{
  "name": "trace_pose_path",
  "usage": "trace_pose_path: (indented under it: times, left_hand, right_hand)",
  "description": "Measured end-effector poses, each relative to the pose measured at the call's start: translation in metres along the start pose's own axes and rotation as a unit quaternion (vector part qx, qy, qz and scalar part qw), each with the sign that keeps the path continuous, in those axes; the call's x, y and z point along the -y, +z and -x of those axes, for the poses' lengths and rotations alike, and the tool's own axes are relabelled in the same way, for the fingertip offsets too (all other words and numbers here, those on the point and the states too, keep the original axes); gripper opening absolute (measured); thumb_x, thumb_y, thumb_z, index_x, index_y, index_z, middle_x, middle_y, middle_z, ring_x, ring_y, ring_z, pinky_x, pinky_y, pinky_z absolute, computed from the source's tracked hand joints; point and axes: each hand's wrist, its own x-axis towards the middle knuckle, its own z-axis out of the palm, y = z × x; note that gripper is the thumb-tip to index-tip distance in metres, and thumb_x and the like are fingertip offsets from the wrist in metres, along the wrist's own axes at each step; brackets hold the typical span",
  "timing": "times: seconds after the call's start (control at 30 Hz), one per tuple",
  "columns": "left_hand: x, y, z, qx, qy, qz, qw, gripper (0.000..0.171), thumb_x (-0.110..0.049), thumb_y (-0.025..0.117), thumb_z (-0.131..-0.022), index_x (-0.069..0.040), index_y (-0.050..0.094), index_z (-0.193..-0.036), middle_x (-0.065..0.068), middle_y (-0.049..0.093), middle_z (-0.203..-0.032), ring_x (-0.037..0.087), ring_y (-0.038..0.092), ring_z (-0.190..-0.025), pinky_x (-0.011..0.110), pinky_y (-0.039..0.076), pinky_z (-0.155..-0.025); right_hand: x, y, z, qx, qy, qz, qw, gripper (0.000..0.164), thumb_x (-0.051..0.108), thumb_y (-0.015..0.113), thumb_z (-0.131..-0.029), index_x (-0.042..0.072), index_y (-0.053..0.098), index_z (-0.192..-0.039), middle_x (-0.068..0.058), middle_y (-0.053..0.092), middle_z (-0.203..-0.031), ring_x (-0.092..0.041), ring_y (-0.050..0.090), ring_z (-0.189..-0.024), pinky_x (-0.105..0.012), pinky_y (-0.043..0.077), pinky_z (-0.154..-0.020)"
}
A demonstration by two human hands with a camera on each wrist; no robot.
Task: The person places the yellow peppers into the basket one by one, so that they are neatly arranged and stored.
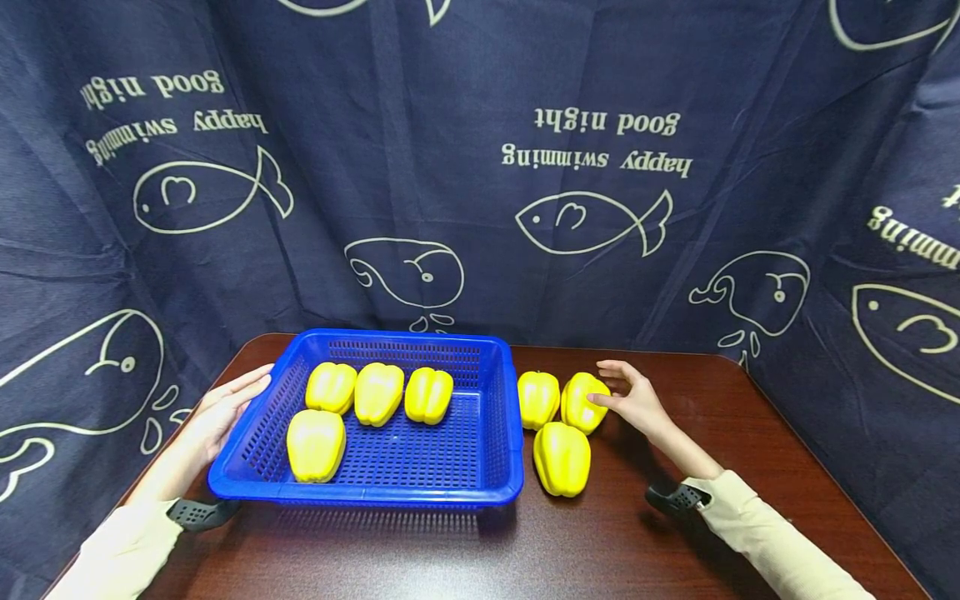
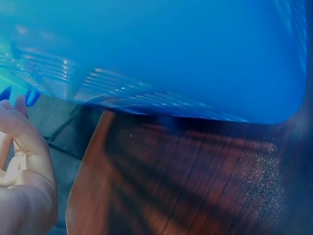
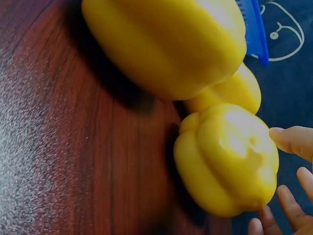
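Peppers (image 1: 378, 394) in a blue basket (image 1: 367, 493) and on the table (image 1: 600, 542) beside it

Four yellow peppers lie in the basket; three stand in a row toward its far side, and the front left pepper (image 1: 315, 447) sits nearer the near rim; the right part of the mesh floor shows bare. Three more lie on the brown table just beyond the basket's right wall; the back left pepper (image 1: 537, 402) and the back right pepper (image 1: 579, 408) are side by side, with the near pepper (image 1: 562, 460) in front of them.

The right hand (image 1: 633, 398) is at the back right pepper, its thumb at the pepper's edge and its fingers spread apart around the far side; it has not closed on the pepper, and firm contact cannot be told. The left hand (image 1: 217, 417) is at the basket's left side, fingertips at the rim; whether it grips the rim or merely touches it cannot be told.

Both arms wear pale sleeves (image 1: 772, 533) and dark wrist straps (image 1: 198, 514); behind the table hangs a dark blue cloth (image 1: 457, 158), printed with pale fish, whales and upside-down lettering.
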Motion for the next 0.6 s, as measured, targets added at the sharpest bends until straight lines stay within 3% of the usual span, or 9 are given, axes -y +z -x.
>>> trace_pose_path:
  times: [0.23,0.6]
  left_hand:
    - [0.001,-0.002,0.0,0.008,-0.001,0.003,1.0,0.031,-0.015,0.043,-0.103,-0.035,0.066,-0.11,-0.012,0.072,-0.101,0.009,0.071,-0.089,0.025,0.059,-0.074]
    - [0.002,-0.003,-0.001,0.018,0.0,0.007,0.9998,0.032,-0.014,0.042,-0.103,-0.035,0.066,-0.11,-0.011,0.072,-0.101,0.009,0.071,-0.089,0.025,0.058,-0.074]
  right_hand:
    - [-0.005,0.001,0.002,0.008,0.042,-0.021,0.999,0.061,0.006,0.073,-0.082,-0.004,0.044,-0.135,-0.031,0.051,-0.132,-0.041,0.057,-0.114,-0.01,0.046,-0.077]
    - [-0.024,0.005,0.002,0.041,0.065,-0.044,0.996,0.066,0.011,0.074,-0.082,-0.001,0.041,-0.138,-0.029,0.052,-0.132,-0.011,0.06,-0.096,-0.015,0.05,-0.076]
